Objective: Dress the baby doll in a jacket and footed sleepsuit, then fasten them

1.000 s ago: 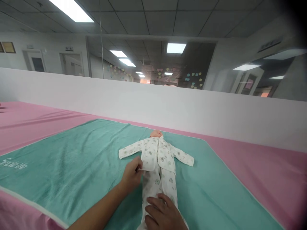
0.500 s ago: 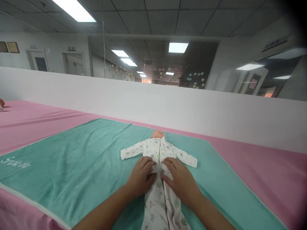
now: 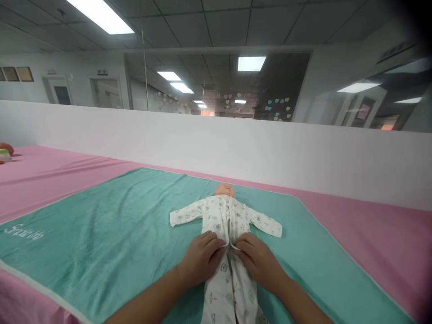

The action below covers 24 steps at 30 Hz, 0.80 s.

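Note:
A baby doll (image 3: 224, 189) lies on its back, its head toward the wall. It wears a white baby romper (image 3: 216, 215) with a small printed pattern, both sleeves spread out to the sides. My left hand (image 3: 204, 254) is closed, pinching the left front edge of the romper at the waist. Opposite it, my right hand (image 3: 255, 256) pinches the right front edge. Between the two hands the front opening parts slightly. Below them the legs of the romper run toward me, past the bottom of the view.
Under the doll is a green blanket (image 3: 111, 225) with white edging and lettering, spread over a pink sheet (image 3: 364, 216). A low white wall (image 3: 202, 139) runs behind, with mirror or glass above. Colourful toys (image 3: 5, 153) sit at the far left.
Both hands have moved slightly toward me along the romper's front. Fingers that lay over the cloth now pinch its two edges, and the opening between them shows wider.

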Available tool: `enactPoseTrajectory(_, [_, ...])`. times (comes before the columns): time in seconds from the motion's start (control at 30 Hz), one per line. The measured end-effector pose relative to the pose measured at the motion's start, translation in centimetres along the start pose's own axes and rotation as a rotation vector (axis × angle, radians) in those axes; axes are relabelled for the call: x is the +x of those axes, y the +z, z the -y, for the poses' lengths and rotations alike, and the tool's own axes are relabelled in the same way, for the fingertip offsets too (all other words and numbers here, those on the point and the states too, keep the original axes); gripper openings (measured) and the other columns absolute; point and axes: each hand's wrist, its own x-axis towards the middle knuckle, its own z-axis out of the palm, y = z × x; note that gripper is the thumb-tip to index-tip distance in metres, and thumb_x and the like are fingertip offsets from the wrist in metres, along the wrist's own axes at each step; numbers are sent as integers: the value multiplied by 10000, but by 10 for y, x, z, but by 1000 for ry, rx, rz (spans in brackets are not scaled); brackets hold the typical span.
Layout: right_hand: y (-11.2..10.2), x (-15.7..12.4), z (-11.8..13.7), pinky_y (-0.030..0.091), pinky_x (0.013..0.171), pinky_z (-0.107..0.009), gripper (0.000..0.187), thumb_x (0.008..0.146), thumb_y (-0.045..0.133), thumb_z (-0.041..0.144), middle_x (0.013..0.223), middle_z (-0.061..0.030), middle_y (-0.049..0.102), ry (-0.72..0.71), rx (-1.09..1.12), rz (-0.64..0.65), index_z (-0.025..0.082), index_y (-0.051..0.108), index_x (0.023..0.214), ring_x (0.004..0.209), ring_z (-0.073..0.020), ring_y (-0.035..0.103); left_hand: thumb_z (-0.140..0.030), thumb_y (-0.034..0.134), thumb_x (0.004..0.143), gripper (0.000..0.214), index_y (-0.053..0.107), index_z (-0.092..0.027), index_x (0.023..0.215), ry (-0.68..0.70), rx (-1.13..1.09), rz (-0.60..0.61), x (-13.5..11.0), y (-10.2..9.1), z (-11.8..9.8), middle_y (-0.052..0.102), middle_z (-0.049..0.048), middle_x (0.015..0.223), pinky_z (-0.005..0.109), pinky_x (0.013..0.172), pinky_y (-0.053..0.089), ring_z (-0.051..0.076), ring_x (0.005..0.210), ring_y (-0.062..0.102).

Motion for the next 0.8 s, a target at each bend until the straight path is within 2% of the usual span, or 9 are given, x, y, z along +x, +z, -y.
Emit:
enactPoseTrajectory(0.07, [3,1,0,414,686,-287,242,903,419,288,754,-21,547,90,182,11,187,551,728,744,-149,498,-202,411,879,159,567,-172,895,2,-30,26,1,-3,-1,543,54,746,285,626,377,160,718,479])
enactPoseTrajectory(0.17, [5,2,0,440,736,-296,306,896,418,392,786,-32,584,338,637,-135,183,588,750,770,-157,536,-202,409,880,168,572,-165,888,-17,-65,20,1,-6,-3,539,55,748,284,640,386,156,722,485])
enactPoseTrajectory(0.27, [3,3,-2,437,879,-338,316,887,404,457,1021,-63,602,525,1206,-320,204,594,905,973,-188,552,-202,399,885,173,567,-164,894,-42,-82,12,1,-7,-5,540,56,761,279,652,393,155,736,490])
enactPoseTrajectory(0.37, [1,4,-5,391,983,-342,268,865,458,451,1185,-59,550,585,1553,-361,225,568,960,1129,-186,495,-207,389,888,178,561,-165,886,-58,-70,11,0,-6,-5,532,51,753,277,655,394,151,732,485])
enactPoseTrajectory(0.47, [0,6,-6,377,1012,-320,255,858,477,440,1207,-58,542,603,1655,-391,217,565,947,1153,-171,485,-211,389,887,174,554,-163,865,-59,-52,-1,0,-4,-4,520,44,739,274,649,391,146,718,477])
enactPoseTrajectory(0.67, [3,7,-3,462,939,-298,279,849,491,453,1217,-75,539,635,1671,-432,198,567,934,1140,-174,501,-209,399,878,159,554,-171,878,-37,-52,-21,0,-4,-5,524,43,732,280,651,385,150,711,471])
enactPoseTrajectory(0.73, [6,6,-4,517,831,-247,241,826,556,408,1120,-79,594,697,1670,-465,184,561,914,1003,-152,585,-206,403,875,157,557,-173,875,-40,-61,-25,-1,-3,-6,524,44,734,278,650,383,150,711,472])
enactPoseTrajectory(0.8, [11,4,-7,522,548,-166,244,792,610,392,870,-44,650,781,1607,-495,178,553,895,670,-95,619,-206,403,874,158,557,-174,868,-50,-80,-29,-3,-3,-6,520,43,735,275,648,382,148,712,472])
